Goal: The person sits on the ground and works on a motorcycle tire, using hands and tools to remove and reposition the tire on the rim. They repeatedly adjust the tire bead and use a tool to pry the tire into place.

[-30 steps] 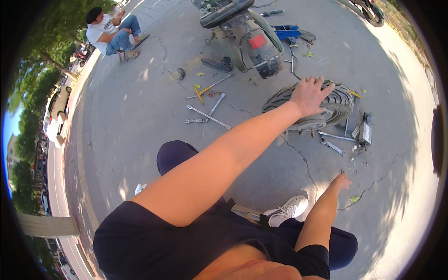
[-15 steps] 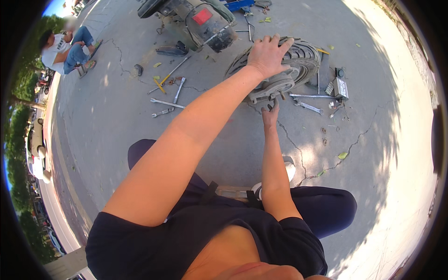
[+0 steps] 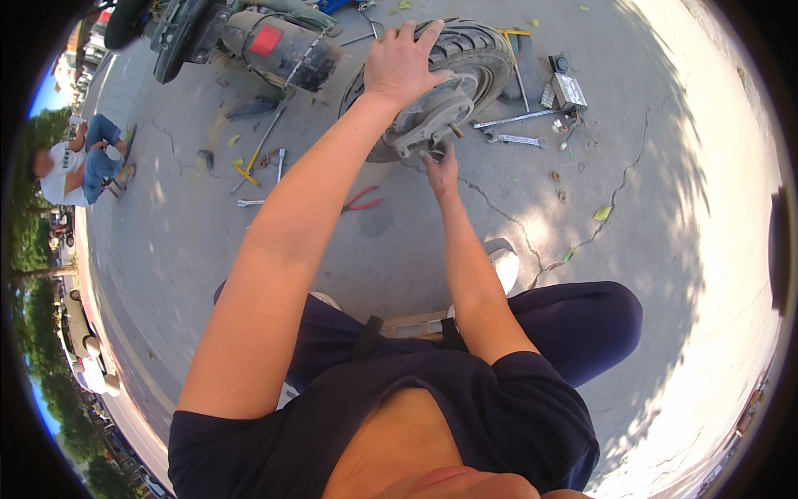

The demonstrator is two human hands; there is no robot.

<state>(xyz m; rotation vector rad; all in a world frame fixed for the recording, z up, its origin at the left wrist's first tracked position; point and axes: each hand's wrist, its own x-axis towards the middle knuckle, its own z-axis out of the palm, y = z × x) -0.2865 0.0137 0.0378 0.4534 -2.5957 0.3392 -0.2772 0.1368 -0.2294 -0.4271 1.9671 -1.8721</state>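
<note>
A scooter wheel [image 3: 478,62] with a black treaded tyre stands tilted on the pavement in front of me. Its grey metal hub [image 3: 428,118] faces me, with a short axle stub sticking out. My left hand [image 3: 403,65] grips the top of the tyre, fingers over the tread and thumb along the side. Down at the hub's lower edge, my right hand [image 3: 443,170] has its fingers curled against the metal; the fingertips are partly hidden. Red-handled pliers [image 3: 362,200] lie left of my right forearm, and a combination wrench [image 3: 515,139] lies right of the wheel.
The scooter's rear body [image 3: 278,50] with a red reflector stands at the far left. A yellow-handled tool [image 3: 247,171] and other wrenches lie below it. On the right are a silver box [image 3: 569,91] with wires and a leaf [image 3: 603,214]. A seated person [image 3: 83,162] is at the left.
The whole scene has shifted left and upward in the picture as my head moved. Both hands stay on the wheel. The red-handled pliers have come into sight beside my left forearm.
</note>
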